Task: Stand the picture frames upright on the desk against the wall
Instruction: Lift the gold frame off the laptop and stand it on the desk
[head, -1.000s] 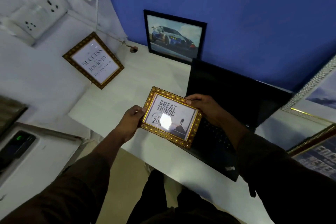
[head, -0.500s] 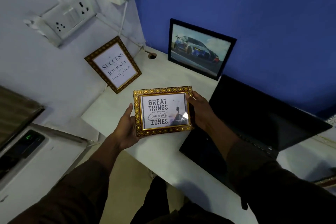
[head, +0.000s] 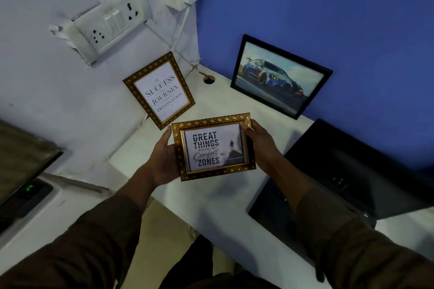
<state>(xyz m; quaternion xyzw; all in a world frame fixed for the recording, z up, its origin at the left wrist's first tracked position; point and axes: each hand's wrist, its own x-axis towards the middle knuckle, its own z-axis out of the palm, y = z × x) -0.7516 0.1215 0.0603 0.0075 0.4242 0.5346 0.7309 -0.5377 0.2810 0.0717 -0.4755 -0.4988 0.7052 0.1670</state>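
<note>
Our left hand (head: 164, 159) and right hand (head: 260, 145) grip the short sides of the gold frame (head: 213, 146), held above the bench's (head: 234, 105) front edge; we judge it light, rigid, glass-fronted, best held by its edges

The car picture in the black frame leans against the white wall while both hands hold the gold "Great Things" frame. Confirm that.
Not quite. The head view shows the car picture leaning against the blue wall, not the white one. Both the left hand and right hand do hold the gold frame.
</note>
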